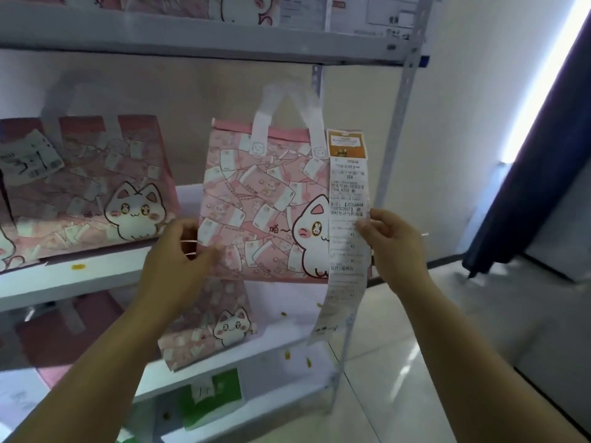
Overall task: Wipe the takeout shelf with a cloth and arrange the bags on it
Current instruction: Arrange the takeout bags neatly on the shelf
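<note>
A pink takeout bag [256, 203] printed with a white cat and banknotes is held upright at the right end of the middle shelf [96, 276]. My left hand [182, 251] grips its left edge. My right hand [390, 238] pinches the bag's right edge together with a long white receipt [347, 219] that hangs down from an orange tag at the bag's top corner. The bag's white handles stand up. No cloth is in view.
A second pink cat bag [92, 183] stands at the left on the same shelf. Another cat bag [208, 327] sits on the shelf below, a green bag [211, 394] lower still. More bags and papers fill the top shelf [192, 36]. The perforated metal upright [393, 129] stands at the right; tiled floor beyond.
</note>
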A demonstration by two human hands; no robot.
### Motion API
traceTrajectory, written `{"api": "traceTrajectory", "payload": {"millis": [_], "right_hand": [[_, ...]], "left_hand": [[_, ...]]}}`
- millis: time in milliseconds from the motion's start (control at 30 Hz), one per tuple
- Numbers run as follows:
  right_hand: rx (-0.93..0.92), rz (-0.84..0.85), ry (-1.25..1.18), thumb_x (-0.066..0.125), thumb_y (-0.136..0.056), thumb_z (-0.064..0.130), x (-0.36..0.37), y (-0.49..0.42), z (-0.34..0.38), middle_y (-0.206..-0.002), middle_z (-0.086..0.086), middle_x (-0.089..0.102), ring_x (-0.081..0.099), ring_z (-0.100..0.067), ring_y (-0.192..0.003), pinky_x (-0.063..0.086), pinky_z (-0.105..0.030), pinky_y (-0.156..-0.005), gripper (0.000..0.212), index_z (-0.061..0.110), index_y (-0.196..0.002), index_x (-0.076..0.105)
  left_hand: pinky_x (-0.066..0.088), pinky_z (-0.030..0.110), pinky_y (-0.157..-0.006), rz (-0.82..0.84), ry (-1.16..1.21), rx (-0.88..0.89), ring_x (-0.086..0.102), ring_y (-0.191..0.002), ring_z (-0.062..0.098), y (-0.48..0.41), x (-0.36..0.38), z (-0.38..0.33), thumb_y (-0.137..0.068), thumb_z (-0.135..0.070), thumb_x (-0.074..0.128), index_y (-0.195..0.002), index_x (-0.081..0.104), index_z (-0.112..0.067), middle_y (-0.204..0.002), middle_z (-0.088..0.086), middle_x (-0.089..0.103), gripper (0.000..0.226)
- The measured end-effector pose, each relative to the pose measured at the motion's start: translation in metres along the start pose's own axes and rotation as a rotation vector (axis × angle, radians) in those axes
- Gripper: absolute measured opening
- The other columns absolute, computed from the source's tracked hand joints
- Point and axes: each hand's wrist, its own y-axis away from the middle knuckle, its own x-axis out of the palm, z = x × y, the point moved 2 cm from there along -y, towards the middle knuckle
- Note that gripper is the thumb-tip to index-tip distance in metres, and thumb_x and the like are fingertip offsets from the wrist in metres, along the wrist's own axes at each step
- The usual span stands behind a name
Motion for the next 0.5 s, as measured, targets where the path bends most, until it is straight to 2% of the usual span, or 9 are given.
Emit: {"api": "traceTrajectory", "payload": {"millis": [133, 300, 433, 500], "right_hand": [[0.019, -0.086, 0.0, 0.058, -0.091, 0.021, -0.044, 0.034, 0.0, -0.088, 0.009, 0.073, 0.071, -0.011, -0.071, 0.056, -0.031, -0.046, 0.014, 0.032, -0.095, 0.066], [0.035, -0.205, 0.052, 0.058, -0.091, 0.023, -0.115, 0.06, -0.004, -0.088, 0.007, 0.073, 0.071, -0.014, -0.07, 0.055, -0.036, -0.044, 0.019, 0.021, -0.109, 0.064], [0.032, -0.326, 0.109, 0.059, -0.09, 0.025, -0.18, 0.07, -0.012, -0.088, 0.012, 0.072, 0.071, -0.01, -0.071, 0.055, -0.028, -0.046, 0.012, 0.027, -0.101, 0.065], [0.03, -0.389, 0.129, 0.06, -0.09, 0.025, -0.217, 0.073, -0.017, -0.086, 0.011, 0.073, 0.071, -0.01, -0.069, 0.054, -0.026, -0.045, 0.01, 0.029, -0.098, 0.065]], "left_hand": [[0.041, 0.019, -0.06, 0.089, 0.078, 0.007, 0.059, -0.084, 0.001, 0.023, 0.023, -0.021, -0.079, -0.028, 0.072, -0.096, 0.051, -0.033, -0.093, -0.019, 0.061, 0.027], [0.048, 0.023, -0.066, 0.197, 0.171, 0.069, 0.06, -0.085, 0.003, 0.038, 0.078, -0.056, -0.076, -0.023, 0.075, -0.09, 0.052, -0.033, -0.093, -0.019, 0.062, 0.029], [0.052, 0.029, -0.07, 0.322, 0.23, 0.104, 0.063, -0.087, 0.01, 0.042, 0.143, -0.083, -0.075, -0.021, 0.077, -0.096, 0.053, -0.028, -0.096, -0.014, 0.065, 0.032], [0.05, 0.023, -0.067, 0.378, 0.263, 0.143, 0.063, -0.087, 0.007, 0.043, 0.182, -0.102, -0.075, -0.019, 0.077, -0.098, 0.052, -0.03, -0.098, -0.015, 0.064, 0.036]]}}
